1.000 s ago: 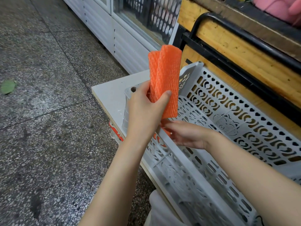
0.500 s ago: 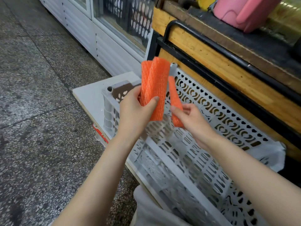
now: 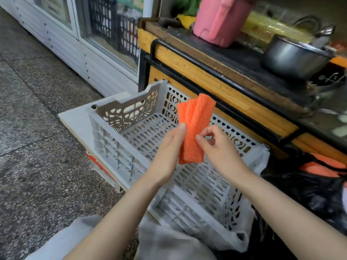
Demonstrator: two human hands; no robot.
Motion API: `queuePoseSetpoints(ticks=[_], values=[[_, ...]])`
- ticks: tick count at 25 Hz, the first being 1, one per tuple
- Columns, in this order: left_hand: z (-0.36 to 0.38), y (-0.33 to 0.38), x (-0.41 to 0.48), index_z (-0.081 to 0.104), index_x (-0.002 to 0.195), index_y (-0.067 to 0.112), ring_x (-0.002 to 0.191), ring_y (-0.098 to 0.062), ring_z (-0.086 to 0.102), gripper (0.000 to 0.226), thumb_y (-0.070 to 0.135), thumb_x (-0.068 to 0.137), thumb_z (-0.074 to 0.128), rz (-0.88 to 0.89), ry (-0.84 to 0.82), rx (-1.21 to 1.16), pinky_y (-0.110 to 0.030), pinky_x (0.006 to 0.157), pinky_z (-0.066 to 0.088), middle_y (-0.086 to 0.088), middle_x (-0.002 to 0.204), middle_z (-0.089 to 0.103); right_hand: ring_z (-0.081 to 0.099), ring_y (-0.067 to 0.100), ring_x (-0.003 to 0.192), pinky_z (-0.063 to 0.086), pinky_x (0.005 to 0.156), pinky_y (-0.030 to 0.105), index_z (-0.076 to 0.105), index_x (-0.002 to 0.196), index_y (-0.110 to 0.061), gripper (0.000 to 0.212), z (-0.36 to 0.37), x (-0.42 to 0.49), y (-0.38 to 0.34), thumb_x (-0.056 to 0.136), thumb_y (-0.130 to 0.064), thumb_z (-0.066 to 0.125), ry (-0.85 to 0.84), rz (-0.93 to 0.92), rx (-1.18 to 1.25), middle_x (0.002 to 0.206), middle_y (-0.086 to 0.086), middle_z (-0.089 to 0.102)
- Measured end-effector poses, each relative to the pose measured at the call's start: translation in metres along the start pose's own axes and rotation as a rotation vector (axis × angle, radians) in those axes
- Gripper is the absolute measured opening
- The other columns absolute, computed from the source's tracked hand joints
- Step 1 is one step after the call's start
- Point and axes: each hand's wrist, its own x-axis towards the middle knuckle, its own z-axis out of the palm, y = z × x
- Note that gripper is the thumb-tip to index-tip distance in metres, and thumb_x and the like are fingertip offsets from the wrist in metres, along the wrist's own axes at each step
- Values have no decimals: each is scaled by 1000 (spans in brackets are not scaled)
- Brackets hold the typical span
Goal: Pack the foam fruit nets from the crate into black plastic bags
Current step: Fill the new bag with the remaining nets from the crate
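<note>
- The speckled grey stone floor (image 3: pixel 37 147) spread away left of your left hand (image 3: pixel 169 147), and the black-railed wooden counter (image 3: pixel 206 72) stood beyond both hands.
- The white perforated plastic crate (image 3: pixel 116 147) sat beneath your hands.
- The black plastic bag (image 3: pixel 309 188), with orange nets already inside, lay right of your right hand (image 3: pixel 216 147).
- The bundle of orange foam fruit nets (image 3: pixel 195 117) had gained the strip your right hand carried separately half a second earlier, so bagging probably came next.
- Your left hand gripped the bundle, and your right pinched its edge.
</note>
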Motion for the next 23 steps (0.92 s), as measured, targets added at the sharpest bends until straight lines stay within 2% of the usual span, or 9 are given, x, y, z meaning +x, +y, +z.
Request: queuePoseSetpoints(ticks=[3, 7, 9, 12, 14, 16, 19, 21, 23], values=[[28, 8, -22, 59, 104, 17, 76, 1, 63, 13, 21, 93, 54, 30, 32, 20, -12, 62, 48, 3, 92, 65, 57, 1, 83, 44, 53, 8, 47, 101, -22, 12, -28, -21, 3, 93, -29, 53, 15, 25, -9, 100, -5, 56], [65, 24, -42, 52, 118, 12, 92, -13, 63, 24, 18, 94, 52, 9, 5, 55, -21, 67, 56, -3, 105, 61, 57, -3, 88, 48, 54, 8, 39, 116, -16, 33, -64, -55, -2, 91, -28, 57, 135, 35, 136, 110, -5, 55], [82, 37, -53, 48, 111, 15, 90, -9, 63, 15, 15, 96, 46, 16, -30, -4, -21, 63, 56, 0, 103, 58, 57, -5, 86, 48, 54, 8, 39, 121, -19, 41, -81, -73, -6, 88, -31, 60, 160, 19, 182, 107, -10, 56], [105, 54, -67, 48, 107, 17, 75, 3, 59, 15, 11, 96, 41, 30, -115, -54, -12, 57, 48, 3, 95, 56, 58, -5, 87, 47, 69, 16, 49, 115, -26, 38, -110, -101, -8, 81, -35, 65, 189, -40, 107, 101, -17, 59], [119, 64, -75, 50, 112, 17, 83, -5, 58, 26, 20, 88, 43, 28, -208, -64, -15, 63, 49, 2, 98, 57, 61, -3, 85, 48, 77, 23, 56, 106, -28, 30, -129, -120, -7, 79, -34, 67, 214, -67, 111, 98, -17, 64], [137, 75, -82, 51, 115, 18, 91, -12, 57, 29, 20, 87, 43, 17, -301, -35, -18, 71, 49, -1, 104, 58, 64, -2, 78, 49, 73, 24, 60, 100, -28, 25, -147, -139, -4, 77, -30, 70, 261, -92, 136, 91, -14, 68], [168, 81, -83, 51, 125, 13, 92, -10, 56, 29, 15, 96, 45, 83, -352, 113, -17, 77, 46, -3, 108, 58, 66, 16, 87, 51, 81, 35, 60, 105, -15, 33, -181, -160, 7, 76, -22, 74, 448, -116, 150, 94, -2, 68], [185, 75, -74, 50, 129, 12, 96, -10, 54, 39, 24, 92, 54, 167, -278, 274, -19, 82, 44, -3, 114, 57, 64, 23, 93, 50, 85, 39, 58, 109, -14, 42, -210, -169, 16, 75, -32, 76, 620, -128, 95, 101, 5, 66], [199, 66, -64, 47, 132, 14, 106, -11, 50, 46, 28, 90, 59, 195, -203, 448, -23, 90, 40, -4, 125, 52, 61, 22, 98, 48, 90, 39, 58, 117, -15, 56, -237, -176, 26, 71, -46, 69, 753, -112, -38, 110, 10, 62]])
